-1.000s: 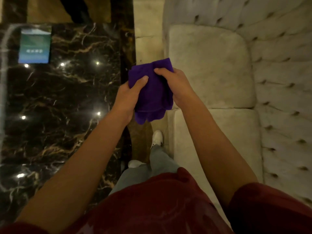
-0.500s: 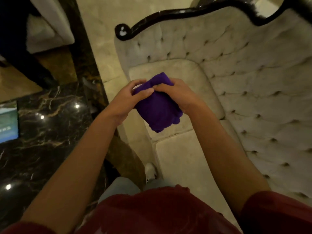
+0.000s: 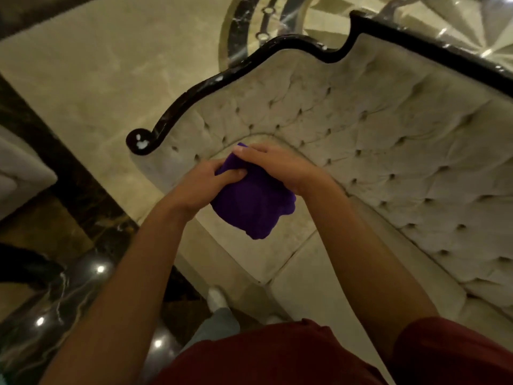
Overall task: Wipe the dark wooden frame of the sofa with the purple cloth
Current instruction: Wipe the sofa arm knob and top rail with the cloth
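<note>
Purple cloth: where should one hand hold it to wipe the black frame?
Probably grip the purple cloth at its bunched top, from above, where the left hand and right hand pinch it; the loose bottom hangs free to rub the dark wooden frame.

No readable txt or labels anywhere

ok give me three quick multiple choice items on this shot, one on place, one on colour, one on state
1. Where is the purple cloth?
A. on the floor
B. held above the sofa seat
C. draped on the frame

2. What colour is the frame?
A. white
B. gold
C. glossy black

3. Is the cloth touching the frame?
A. no, apart
B. yes, pressed on it
C. wrapped round it

Answers: B, the left hand and right hand both grip it over the cushion; C, the curved rail is dark and shiny; A, pale upholstery shows between them.
</note>
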